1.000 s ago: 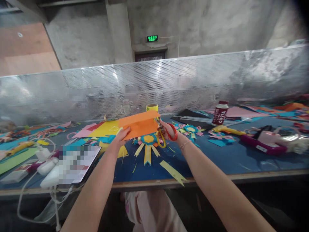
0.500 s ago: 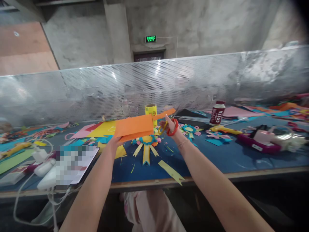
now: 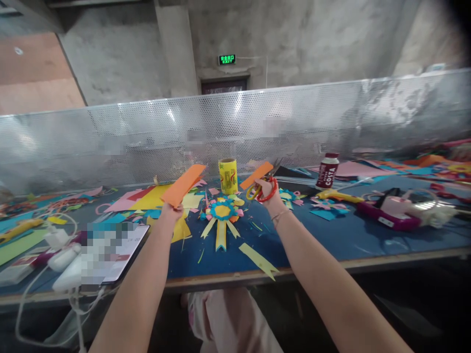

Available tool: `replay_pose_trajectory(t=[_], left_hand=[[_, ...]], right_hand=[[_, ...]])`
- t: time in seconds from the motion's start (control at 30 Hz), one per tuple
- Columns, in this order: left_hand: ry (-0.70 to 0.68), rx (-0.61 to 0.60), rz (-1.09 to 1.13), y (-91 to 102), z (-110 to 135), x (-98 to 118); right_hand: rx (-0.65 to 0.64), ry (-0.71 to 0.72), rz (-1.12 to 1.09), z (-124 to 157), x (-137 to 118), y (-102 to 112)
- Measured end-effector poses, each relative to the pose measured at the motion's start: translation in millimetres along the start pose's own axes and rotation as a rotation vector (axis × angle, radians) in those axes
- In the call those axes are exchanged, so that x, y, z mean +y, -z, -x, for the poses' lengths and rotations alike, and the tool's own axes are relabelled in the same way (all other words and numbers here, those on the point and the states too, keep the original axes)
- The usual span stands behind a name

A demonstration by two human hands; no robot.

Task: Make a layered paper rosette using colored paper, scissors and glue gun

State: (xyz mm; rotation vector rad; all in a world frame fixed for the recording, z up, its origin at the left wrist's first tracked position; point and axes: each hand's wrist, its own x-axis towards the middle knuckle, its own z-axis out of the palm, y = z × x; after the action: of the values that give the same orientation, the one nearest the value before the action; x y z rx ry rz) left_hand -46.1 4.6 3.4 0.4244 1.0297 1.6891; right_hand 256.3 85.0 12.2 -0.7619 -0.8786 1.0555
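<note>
My left hand (image 3: 174, 211) is closed on a folded sheet of orange paper (image 3: 184, 185), raised above the table and tilted up to the right. In my right hand (image 3: 268, 195) are scissors (image 3: 274, 189) with red and yellow handles, their blades pointing up and away. The same hand also holds a narrow orange paper strip (image 3: 257, 175), apart from the sheet. Between my hands a paper rosette (image 3: 222, 211) in yellow, blue and pink lies on the table, with three tails. Behind it stands a yellow roll of tape (image 3: 228, 177). A pale yellow notched strip (image 3: 259, 261) lies near the front edge.
A Costa bottle (image 3: 327, 171) stands at the back right near a yellow glue gun (image 3: 339, 196) and a purple device (image 3: 386, 212). On the left lie a tablet (image 3: 127, 252) and white cables (image 3: 22, 314). A perforated metal screen (image 3: 213, 127) runs along the back.
The orange strip has come away from the larger orange sheet. My left hand has turned the sheet and drawn it left, while my right hand has moved slightly right with strip and scissors.
</note>
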Motion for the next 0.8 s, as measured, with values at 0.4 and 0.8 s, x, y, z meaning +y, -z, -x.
replay_pose_trajectory(t=[0.4, 0.8], left_hand=[[0.027, -0.493, -0.489, -43.3, 27, -34], [-0.206, -0.467, -0.525, -45.2, 28, -47]], right_hand=[[-0.574, -0.165, 0.33, 41, 6, -21], [-0.436, 0.123, 0.988, 43, -2, -5]])
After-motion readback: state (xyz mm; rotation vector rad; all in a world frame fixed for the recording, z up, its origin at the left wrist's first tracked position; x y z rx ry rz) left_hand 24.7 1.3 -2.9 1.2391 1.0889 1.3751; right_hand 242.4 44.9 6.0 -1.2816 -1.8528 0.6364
